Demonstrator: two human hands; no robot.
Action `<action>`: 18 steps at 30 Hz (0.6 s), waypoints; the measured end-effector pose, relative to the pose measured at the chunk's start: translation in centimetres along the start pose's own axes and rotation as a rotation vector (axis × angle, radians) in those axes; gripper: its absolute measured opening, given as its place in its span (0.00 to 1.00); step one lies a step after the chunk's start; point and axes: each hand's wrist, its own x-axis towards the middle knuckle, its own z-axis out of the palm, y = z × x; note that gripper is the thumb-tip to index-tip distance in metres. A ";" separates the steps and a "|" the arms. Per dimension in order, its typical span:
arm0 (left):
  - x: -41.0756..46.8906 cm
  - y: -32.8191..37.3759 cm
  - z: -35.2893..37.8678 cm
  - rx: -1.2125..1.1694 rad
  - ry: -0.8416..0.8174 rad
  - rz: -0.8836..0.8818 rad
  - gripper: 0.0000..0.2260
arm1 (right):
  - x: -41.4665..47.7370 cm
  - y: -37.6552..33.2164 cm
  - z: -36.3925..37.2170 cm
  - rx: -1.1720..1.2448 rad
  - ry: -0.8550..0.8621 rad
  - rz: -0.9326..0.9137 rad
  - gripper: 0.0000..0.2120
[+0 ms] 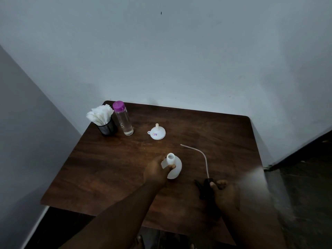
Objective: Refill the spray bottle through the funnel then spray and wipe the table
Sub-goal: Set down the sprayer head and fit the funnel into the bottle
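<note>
A dark wood-grain table [111,164] with a slight sheen holds a matt white plastic bottle [173,167], white plastic funnel [158,133], clear glossy water bottle [124,121] and black mesh cup [107,128] of white paper napkins [100,114].

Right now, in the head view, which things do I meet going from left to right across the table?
Black mesh cup of white tissues → clear bottle with purple cap → white funnel → open white spray bottle, held by the left hand → black spray head with its tube, held by the right hand.
</note>
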 end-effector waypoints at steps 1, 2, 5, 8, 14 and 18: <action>0.0 0.3 -0.1 0.008 -0.006 0.002 0.29 | -0.2 -0.1 -0.1 -0.019 0.018 -0.042 0.09; -0.1 0.4 -0.3 0.012 -0.015 0.011 0.28 | -0.6 -0.5 -0.4 -0.041 0.036 -0.102 0.09; -0.4 0.9 -1.0 -0.011 -0.080 -0.019 0.29 | -1.0 -2.0 -0.8 -0.045 0.055 -0.246 0.08; -0.9 1.7 -2.5 0.003 -0.127 0.006 0.34 | -1.0 -4.2 -1.2 -0.012 0.052 -0.366 0.09; -1.2 2.0 -6.6 0.049 -0.043 0.203 0.21 | -1.1 -9.9 -1.4 0.201 0.018 -0.485 0.05; 2.7 0.8 -6.9 0.072 0.049 0.248 0.14 | -1.1 -13.6 -0.5 0.242 -0.058 -0.465 0.04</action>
